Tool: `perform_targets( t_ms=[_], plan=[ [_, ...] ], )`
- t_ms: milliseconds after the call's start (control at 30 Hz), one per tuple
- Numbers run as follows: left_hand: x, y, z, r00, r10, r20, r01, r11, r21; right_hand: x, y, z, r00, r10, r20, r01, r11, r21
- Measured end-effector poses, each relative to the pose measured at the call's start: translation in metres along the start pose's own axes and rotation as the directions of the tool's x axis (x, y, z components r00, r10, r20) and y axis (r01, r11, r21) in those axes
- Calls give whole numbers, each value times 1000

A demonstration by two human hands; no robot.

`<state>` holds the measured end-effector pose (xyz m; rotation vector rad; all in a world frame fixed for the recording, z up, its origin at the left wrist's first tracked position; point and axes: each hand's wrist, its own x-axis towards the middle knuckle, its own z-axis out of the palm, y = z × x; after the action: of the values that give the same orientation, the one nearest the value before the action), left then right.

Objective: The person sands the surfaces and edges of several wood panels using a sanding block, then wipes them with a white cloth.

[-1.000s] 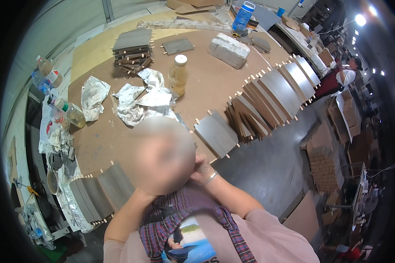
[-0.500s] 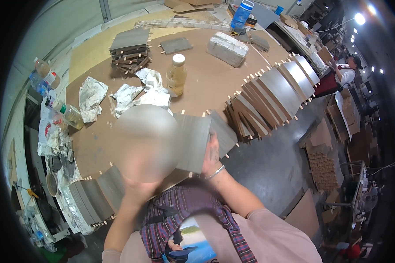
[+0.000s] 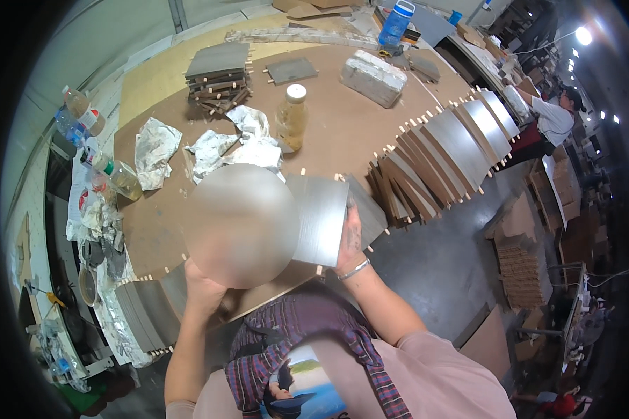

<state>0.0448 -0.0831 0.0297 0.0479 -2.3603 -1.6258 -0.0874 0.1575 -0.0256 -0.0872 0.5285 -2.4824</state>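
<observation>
From my remote station, I judge the grey panel point(image 3: 320, 220) could slip or scrape the neighbouring panel point(image 3: 367, 204) if my right hand point(image 3: 350, 236) loosens. Its fingers clamp the right edge; blur hides the left hand's point(image 3: 204, 285), so I can't tell. Over the counter's point(image 3: 150, 227) near edge, the panel looks flat, glossy, pale-pegged.

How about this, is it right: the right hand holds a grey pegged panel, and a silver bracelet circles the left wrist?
Wrong side: the head view shows the silver bracelet circling the right wrist. The right hand holds the grey pegged panel.
</observation>
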Motion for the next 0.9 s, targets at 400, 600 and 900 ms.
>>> perform_targets(
  t_ms=[400, 600, 900],
  plan=[
    [19, 25, 1, 917, 352, 186, -386, 900, 203, -16, 2, 17, 949, 290, -122, -305, 944, -128],
    [59, 3, 3, 987, -139, -79, 63, 788, -613, -23, 21, 28, 957, 286, 41, -283, 957, -55],
    [30, -1, 69, 936, -314, 162, 258, 296, -920, -25, 62, -6, 918, 393, -60, -387, 917, 94]
  ],
)
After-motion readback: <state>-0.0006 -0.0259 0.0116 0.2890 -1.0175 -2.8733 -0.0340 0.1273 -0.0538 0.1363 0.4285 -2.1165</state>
